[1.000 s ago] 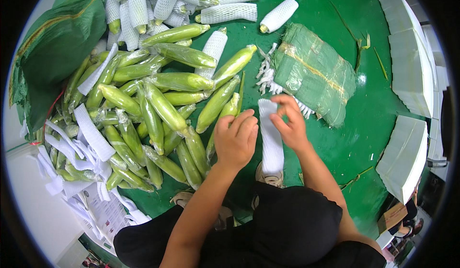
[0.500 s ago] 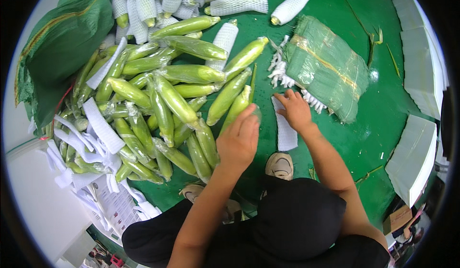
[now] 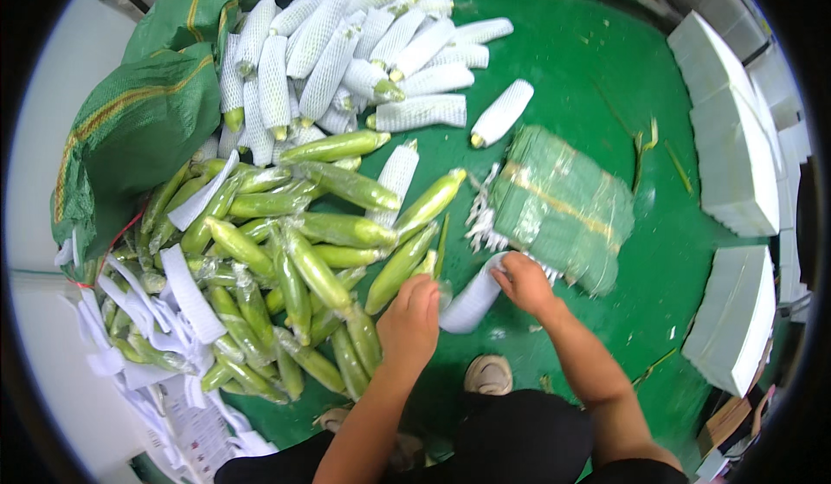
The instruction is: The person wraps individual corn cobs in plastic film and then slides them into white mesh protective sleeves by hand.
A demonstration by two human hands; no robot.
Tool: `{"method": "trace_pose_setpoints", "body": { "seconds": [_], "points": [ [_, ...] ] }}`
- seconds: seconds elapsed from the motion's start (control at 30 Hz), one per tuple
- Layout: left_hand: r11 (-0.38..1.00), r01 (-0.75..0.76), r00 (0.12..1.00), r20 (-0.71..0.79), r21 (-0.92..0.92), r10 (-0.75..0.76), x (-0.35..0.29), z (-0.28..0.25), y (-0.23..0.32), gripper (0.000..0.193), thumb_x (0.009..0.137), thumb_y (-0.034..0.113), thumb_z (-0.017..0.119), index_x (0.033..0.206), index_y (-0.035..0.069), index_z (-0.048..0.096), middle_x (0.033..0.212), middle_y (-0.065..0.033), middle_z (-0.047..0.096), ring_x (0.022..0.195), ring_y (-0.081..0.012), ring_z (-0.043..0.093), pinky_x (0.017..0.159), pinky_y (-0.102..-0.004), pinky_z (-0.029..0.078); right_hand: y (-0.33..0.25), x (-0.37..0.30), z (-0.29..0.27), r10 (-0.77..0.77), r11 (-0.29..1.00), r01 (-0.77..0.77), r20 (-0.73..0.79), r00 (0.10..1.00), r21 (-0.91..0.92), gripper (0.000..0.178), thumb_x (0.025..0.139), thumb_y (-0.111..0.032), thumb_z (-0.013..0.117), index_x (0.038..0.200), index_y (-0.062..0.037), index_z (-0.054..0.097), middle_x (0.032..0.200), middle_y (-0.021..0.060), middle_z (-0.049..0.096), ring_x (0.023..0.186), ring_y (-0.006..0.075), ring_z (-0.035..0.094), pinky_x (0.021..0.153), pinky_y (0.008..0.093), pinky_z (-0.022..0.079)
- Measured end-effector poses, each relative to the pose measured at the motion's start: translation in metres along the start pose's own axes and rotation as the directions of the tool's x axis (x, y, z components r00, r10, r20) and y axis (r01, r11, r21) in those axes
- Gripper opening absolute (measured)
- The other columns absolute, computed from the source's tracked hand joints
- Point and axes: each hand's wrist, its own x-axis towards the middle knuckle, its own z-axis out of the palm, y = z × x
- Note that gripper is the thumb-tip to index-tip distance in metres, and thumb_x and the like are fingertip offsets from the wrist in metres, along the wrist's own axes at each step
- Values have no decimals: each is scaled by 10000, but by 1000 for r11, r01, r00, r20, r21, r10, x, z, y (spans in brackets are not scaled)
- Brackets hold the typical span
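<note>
My left hand point(image 3: 410, 324) is closed round the lower end of a long green vegetable point(image 3: 427, 264) in clear film; it looks like an ear of corn in its husk. Most of that one is hidden by my fingers. My right hand point(image 3: 526, 283) pinches the upper end of a white foam net sleeve point(image 3: 472, 302), which hangs curved, its lower end near my left fingers. To the left lies a heap of similar film-wrapped green vegetables point(image 3: 316, 267). Loose white foam sleeves point(image 3: 192, 298) rest on the heap's left side.
Vegetables in foam sleeves point(image 3: 325, 64) are piled behind the heap, beside green woven sacks point(image 3: 143, 129). A bundle of white sleeves in a green mesh bag point(image 3: 567, 211) lies beyond my right hand. White foam boxes point(image 3: 731, 319) line the right side; leaf strips point(image 3: 642, 151) litter the green floor.
My right hand has taken hold of the foam sleeve, which lay flat on the floor, and lifted it toward my left hand. The view has tilted further forward, showing more of the far pile.
</note>
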Motion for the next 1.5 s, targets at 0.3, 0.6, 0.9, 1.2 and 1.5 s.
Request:
{"method": "trace_pose_setpoints", "body": {
  "seconds": [0.3,0.6,0.9,1.2,1.5],
  "points": [
    [983,-41,997,52,-178,51,19,21,13,245,855,13,597,1062,91,702,1071,-100,673,941,-345,662,779,-404,526,-111,44,-54,78,-41,-351,353,932,936,259,938,-48,581,1197,-41,571,927,58,648,830,165,649,759,289,540],
    [51,580,763,521,-813,-383,-7,11,7,377,1013,164,493,1342,-19,522,1339,-79,568,1230,-222,535,1056,-368,386,-98,23,11,368,-180,-339,383,847,923,218,945,-120,615,1141,-31,585,994,88,676,905,181,682,785,316,577],
    [-48,561,554,418,-827,-720,-79,96,-83,263,1032,244,532,1148,18,601,1023,-74,648,950,-233,610,840,-394,494,-47,-12,127,466,-134,-475,478,744,870,154,969,-162,641,1070,-48,620,950,28,643,812,111,601,732,267,507],
    [983,128,968,-200,-134,-153,35,27,-22,373,888,261,679,1176,37,601,1196,-193,589,1127,-382,565,969,-476,446,-32,55,53,198,-558,-460,648,735,691,286,1022,-295,516,1172,-64,596,1142,111,656,926,212,683,822,386,571],
    [626,522,727,-686,579,28,33,-253,-237,701,766,358,840,1296,-11,568,1270,-232,538,1153,-364,529,982,-419,438,-96,46,70,417,168,-536,433,799,827,147,982,-180,578,1089,-90,624,976,2,662,773,94,584,705,233,456]
  ]
}}
